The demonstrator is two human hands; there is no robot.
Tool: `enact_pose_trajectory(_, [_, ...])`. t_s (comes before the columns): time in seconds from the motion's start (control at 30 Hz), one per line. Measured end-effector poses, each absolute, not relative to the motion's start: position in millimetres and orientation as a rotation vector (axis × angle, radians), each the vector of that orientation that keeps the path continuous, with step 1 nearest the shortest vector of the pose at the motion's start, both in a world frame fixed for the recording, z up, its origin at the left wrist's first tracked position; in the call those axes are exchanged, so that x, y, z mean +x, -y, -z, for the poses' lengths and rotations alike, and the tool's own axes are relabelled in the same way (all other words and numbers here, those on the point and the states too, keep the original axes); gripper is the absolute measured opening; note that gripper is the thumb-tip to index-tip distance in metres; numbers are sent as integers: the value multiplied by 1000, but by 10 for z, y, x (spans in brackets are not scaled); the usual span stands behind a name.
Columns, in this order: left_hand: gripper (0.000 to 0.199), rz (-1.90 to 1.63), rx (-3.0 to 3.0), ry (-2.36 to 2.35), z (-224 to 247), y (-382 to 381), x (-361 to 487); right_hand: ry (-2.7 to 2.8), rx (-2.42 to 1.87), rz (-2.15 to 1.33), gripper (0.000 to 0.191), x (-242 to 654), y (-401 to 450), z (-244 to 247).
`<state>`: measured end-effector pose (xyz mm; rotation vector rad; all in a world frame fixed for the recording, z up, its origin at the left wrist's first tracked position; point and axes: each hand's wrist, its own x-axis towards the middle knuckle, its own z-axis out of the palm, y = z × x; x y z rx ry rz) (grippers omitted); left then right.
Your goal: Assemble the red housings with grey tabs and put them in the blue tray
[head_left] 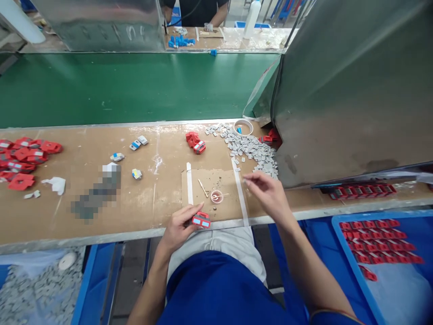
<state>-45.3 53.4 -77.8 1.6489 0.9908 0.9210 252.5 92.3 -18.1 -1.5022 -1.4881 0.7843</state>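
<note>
My left hand (181,225) is closed round a red toy vehicle body (201,220) with pale blue windows, held over the table's front edge. My right hand (267,192) is raised to the right of the cardboard mat, thumb and finger pinched on what looks like a small flat grey piece (245,180). Beyond it spreads a heap of similar grey pieces (252,149). Between my hands, a small round cup (217,197) of pinkish liquid has a thin stick in it. A short pale stick (203,188) lies beside it on the cardboard mat (189,174).
Red vehicle bodies (25,155) pile up at the left; two more (195,142) lie behind the mat. A tape roll (243,127) sits by the grey heap. A metal panel (338,90) bounds the right. A blue tray (345,253) holds rows of red parts. Another person (203,13) sits opposite.
</note>
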Motion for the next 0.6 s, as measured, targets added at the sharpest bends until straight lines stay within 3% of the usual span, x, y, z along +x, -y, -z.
enact_pose_trajectory(0.23, [41, -886, 1429, -983, 803, -500, -450, 1333, -1258, -1330, 21, 1857, -298, 228])
enact_pose_trajectory(0.6, [36, -965, 1679, -848, 702, -551, -431, 1396, -1239, -1564, 23, 1729, -432, 290])
